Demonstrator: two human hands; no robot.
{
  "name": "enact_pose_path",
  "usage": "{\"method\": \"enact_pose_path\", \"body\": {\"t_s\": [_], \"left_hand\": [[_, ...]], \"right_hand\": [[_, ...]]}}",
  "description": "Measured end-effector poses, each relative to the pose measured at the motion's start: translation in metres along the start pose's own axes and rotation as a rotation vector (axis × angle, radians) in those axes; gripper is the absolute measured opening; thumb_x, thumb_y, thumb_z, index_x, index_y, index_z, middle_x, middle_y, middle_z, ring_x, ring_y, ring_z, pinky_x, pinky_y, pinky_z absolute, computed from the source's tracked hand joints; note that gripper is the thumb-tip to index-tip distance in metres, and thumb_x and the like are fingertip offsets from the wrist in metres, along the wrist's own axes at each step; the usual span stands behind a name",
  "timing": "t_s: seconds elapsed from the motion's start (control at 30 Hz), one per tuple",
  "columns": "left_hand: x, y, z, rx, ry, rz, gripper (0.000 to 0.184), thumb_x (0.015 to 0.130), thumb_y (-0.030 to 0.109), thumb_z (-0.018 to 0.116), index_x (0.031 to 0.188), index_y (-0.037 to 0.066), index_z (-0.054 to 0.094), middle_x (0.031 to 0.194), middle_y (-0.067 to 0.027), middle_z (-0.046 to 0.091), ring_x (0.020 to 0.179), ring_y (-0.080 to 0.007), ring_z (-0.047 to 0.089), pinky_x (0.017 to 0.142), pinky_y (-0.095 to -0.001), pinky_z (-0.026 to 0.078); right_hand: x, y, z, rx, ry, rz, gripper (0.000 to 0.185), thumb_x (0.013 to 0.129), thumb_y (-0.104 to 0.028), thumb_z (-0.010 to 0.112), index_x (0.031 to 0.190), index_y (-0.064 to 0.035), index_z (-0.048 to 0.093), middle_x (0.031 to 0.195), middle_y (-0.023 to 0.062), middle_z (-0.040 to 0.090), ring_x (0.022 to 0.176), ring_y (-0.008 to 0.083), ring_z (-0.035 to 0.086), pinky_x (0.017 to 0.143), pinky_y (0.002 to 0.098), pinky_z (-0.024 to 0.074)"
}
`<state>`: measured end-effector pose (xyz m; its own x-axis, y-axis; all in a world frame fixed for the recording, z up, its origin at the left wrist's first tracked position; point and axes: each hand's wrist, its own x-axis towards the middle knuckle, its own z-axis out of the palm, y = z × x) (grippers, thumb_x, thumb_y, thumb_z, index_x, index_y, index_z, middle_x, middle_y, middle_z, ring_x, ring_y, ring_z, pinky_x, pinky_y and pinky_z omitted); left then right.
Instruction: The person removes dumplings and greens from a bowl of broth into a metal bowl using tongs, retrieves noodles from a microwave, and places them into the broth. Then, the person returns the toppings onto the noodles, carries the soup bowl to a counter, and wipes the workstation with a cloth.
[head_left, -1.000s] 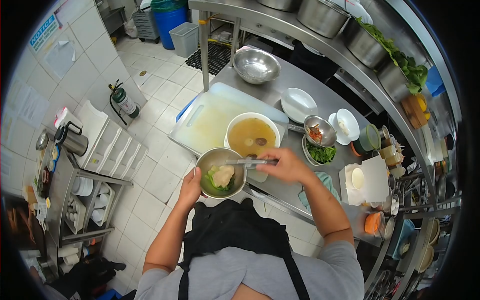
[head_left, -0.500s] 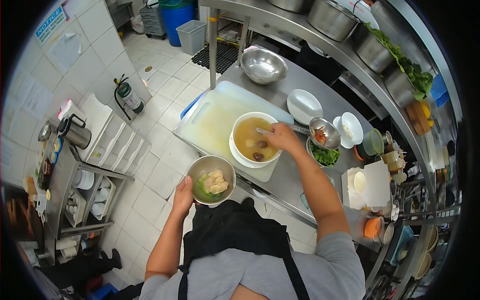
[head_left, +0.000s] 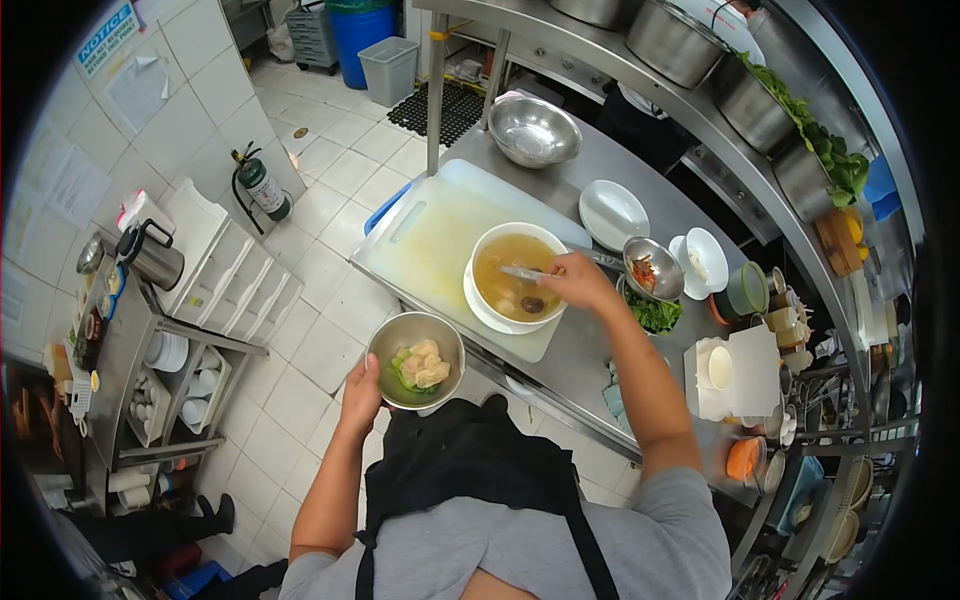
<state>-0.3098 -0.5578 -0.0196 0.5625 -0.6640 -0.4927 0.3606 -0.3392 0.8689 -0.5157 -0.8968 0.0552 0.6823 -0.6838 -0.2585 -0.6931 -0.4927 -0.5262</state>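
Observation:
My left hand (head_left: 361, 393) grips the rim of a metal bowl (head_left: 440, 336) held in front of the apron, off the table. Inside lie pale, wrinkled dumplings (head_left: 425, 364) on some green vegetable. My right hand (head_left: 578, 281) is closed on a silvery spoon (head_left: 522, 273), whose far end reaches over and into the broth. That broth fills a white soup bowl (head_left: 553, 240) standing on a white plate (head_left: 484, 312) at the near corner of the cutting board (head_left: 430, 228). Dark mushroom-like pieces (head_left: 532, 304) show in the yellowish liquid.
Right of the soup bowl are a white oval dish (head_left: 612, 214), a small metal bowl (head_left: 653, 268) with orange shreds, leafy greens (head_left: 650, 312) and a white bowl (head_left: 705, 262). A large metal bowl (head_left: 534, 132) stands behind. Above runs a shelf with pots (head_left: 675, 42). Another person (head_left: 640, 115) stands beyond it.
The spoon now points left across the broth, and the mushroom pieces have shifted, with fewer showing. My left hand still holds the metal bowl, moved very slightly left.

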Motion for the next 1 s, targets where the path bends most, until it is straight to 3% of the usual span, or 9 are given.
{"method": "enact_pose_path", "body": {"t_s": [0.2, 0.43, 0.7, 1.0], "left_hand": [[0.002, 0.003, 0.002, 0.008, -0.02, -0.011, 0.048, 0.103, 0.04, 0.033, 0.115, 0.0, 0.056, 0.074, -0.0067, 0.061, 0.056, -0.013, 0.058, 0.043, -0.0261, 0.047], [0.004, 0.008, 0.008, 0.04, -0.054, 0.001, 0.049, 0.103, 0.041, 0.033, 0.116, 0.0, 0.055, 0.076, -0.0067, 0.062, 0.057, -0.0126, 0.059, 0.044, -0.0259, 0.048], [0.004, 0.014, 0.012, 0.055, -0.077, 0.034, 0.048, 0.103, 0.04, 0.033, 0.117, -0.001, 0.055, 0.077, -0.007, 0.062, 0.058, -0.012, 0.059, 0.044, -0.025, 0.048], [0.009, 0.029, 0.026, 0.065, -0.106, 0.041, 0.048, 0.102, 0.041, 0.034, 0.114, -0.001, 0.055, 0.077, -0.0072, 0.061, 0.06, -0.0125, 0.058, 0.045, -0.0262, 0.049]], "right_hand": [[-0.032, 0.003, 0.001, -0.073, -0.125, -0.078, 0.031, 0.075, -0.036, 0.071, 0.087, -0.0078, 0.068, 0.08, 0.0149, 0.067, 0.077, 0.0294, 0.065, 0.067, 0.039, 0.0496], [-0.037, 0.01, 0.011, -0.027, -0.105, -0.156, 0.029, 0.076, -0.033, 0.071, 0.087, -0.007, 0.068, 0.079, 0.0141, 0.066, 0.075, 0.0273, 0.064, 0.067, 0.0379, 0.0491], [-0.05, 0.007, -0.013, 0.329, -0.078, 0.007, 0.024, 0.076, -0.023, 0.074, 0.085, -0.0022, 0.066, 0.072, 0.0072, 0.062, 0.069, 0.016, 0.056, 0.064, 0.0323, 0.046], [-0.058, 0.017, -0.012, 0.3, 0.011, -0.035, 0.022, 0.077, -0.02, 0.074, 0.088, -0.002, 0.067, 0.068, 0.0025, 0.061, 0.064, 0.0091, 0.053, 0.063, 0.0256, 0.0455]]}}
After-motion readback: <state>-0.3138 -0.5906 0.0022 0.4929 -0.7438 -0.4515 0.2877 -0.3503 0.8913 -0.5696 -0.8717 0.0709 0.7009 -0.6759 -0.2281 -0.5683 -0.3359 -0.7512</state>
